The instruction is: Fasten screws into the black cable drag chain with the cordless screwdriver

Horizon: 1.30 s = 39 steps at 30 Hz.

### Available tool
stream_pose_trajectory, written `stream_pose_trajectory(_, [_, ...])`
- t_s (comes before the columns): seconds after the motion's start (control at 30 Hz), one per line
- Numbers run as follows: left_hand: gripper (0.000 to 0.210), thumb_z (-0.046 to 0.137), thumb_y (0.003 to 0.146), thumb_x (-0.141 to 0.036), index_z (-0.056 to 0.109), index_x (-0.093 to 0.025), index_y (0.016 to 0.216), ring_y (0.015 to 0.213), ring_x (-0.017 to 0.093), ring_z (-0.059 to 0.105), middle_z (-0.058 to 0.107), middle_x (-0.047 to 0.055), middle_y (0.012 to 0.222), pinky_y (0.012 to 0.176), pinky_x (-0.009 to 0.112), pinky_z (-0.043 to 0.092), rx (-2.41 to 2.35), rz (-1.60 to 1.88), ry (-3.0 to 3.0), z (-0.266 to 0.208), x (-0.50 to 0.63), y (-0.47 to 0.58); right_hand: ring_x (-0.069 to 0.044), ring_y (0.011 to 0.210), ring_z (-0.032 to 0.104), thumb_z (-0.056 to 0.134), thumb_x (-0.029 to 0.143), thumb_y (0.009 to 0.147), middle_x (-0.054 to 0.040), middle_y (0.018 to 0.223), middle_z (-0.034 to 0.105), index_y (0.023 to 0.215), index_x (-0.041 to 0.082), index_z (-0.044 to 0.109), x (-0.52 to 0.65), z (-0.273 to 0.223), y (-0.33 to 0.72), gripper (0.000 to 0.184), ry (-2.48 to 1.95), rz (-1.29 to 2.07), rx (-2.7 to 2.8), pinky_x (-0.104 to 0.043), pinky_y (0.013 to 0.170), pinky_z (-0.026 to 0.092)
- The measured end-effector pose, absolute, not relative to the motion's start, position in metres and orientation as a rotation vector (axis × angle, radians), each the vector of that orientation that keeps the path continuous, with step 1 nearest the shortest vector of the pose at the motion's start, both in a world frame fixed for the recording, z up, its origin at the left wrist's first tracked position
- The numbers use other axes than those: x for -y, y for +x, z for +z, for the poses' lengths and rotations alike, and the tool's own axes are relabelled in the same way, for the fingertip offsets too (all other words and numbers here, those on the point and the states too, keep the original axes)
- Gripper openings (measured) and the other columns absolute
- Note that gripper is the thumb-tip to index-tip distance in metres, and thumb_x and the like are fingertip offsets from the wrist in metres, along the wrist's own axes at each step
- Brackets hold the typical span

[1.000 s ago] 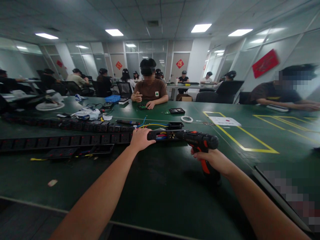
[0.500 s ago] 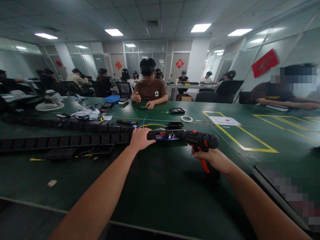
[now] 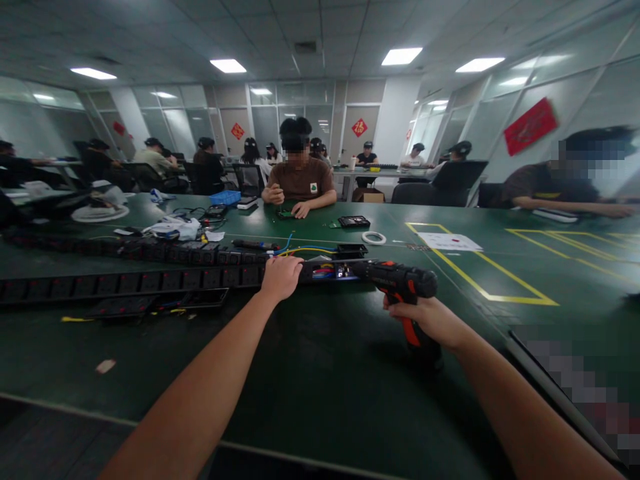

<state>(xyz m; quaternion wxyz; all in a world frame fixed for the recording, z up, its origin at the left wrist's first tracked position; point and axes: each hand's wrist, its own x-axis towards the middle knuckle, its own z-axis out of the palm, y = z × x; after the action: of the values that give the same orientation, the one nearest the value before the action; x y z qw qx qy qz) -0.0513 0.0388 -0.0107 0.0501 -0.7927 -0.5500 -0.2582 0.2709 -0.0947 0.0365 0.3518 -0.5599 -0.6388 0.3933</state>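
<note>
My right hand (image 3: pixel 420 315) is wrapped round the grip of a black and orange cordless drill (image 3: pixel 400 280). The drill lies level, its nose pointing left at the right end of a long black power strip (image 3: pixel 165 280). Near that nose the strip's housing is open, with red and blue wires (image 3: pixel 324 272) and a lit spot inside. My left hand (image 3: pixel 281 277) grips the strip just left of the opening, fingers over its far side. Whether the drill bit touches the strip cannot be made out.
Behind lies a second black strip (image 3: pixel 150 252), with yellow and blue wires (image 3: pixel 305 251) and a small black housing (image 3: pixel 351 251). A white ring (image 3: pixel 373 238) and paper sheet (image 3: pixel 450 241) lie farther right. Across the green table (image 3: pixel 320 393) sits a person (image 3: pixel 300 177) handling a circuit board.
My left thumb has drawn in toward the fingers, closer against the strip. The drill and my right hand have hardly moved.
</note>
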Motion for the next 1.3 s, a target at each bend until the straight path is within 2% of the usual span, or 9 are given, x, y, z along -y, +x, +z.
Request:
stream_pose_trajectory(0.5, [0.036, 0.04, 0.101, -0.03, 0.069, -0.027, 0.121, 0.114, 0.026, 0.061, 0.071, 0.005, 0.122, 0.1, 0.045, 0.037, 1.671, -0.792, -2.404, -0.009, -0.0384, -0.0505, -0.024, 0.081, 0.062, 0.071, 0.034, 0.067, -0.0026, 0.085, 0.068, 0.089, 0.02, 0.069, 0.0958, 0.0396, 0.2668, 0.026, -1.466, 1.015, 1.62, -0.036, 0.077, 0.047])
stream_pose_trajectory(0.77, [0.035, 0.042, 0.1, -0.031, 0.071, -0.029, 0.119, 0.111, 0.026, 0.063, 0.073, 0.003, 0.12, 0.099, 0.044, 0.039, 1.676, -0.795, -2.39, -0.0095, -0.0402, -0.0499, -0.027, 0.09, 0.065, 0.073, 0.033, 0.066, -0.0063, 0.094, 0.072, 0.096, 0.018, 0.071, 0.0955, 0.0354, 0.268, 0.033, -1.462, 1.06, 1.568, -0.038, 0.083, 0.05])
stream_pose_trajectory(1.3, [0.033, 0.046, 0.099, -0.034, 0.073, -0.031, 0.117, 0.113, 0.026, 0.062, 0.073, 0.002, 0.122, 0.1, 0.044, 0.037, 1.749, -0.794, -2.39, -0.0065, -0.044, -0.0486, -0.025, 0.087, 0.066, 0.074, 0.033, 0.067, -0.0064, 0.093, 0.072, 0.096, 0.017, 0.071, 0.0956, 0.0365, 0.2672, 0.033, -1.431, 1.085, 1.585, -0.038, 0.081, 0.051])
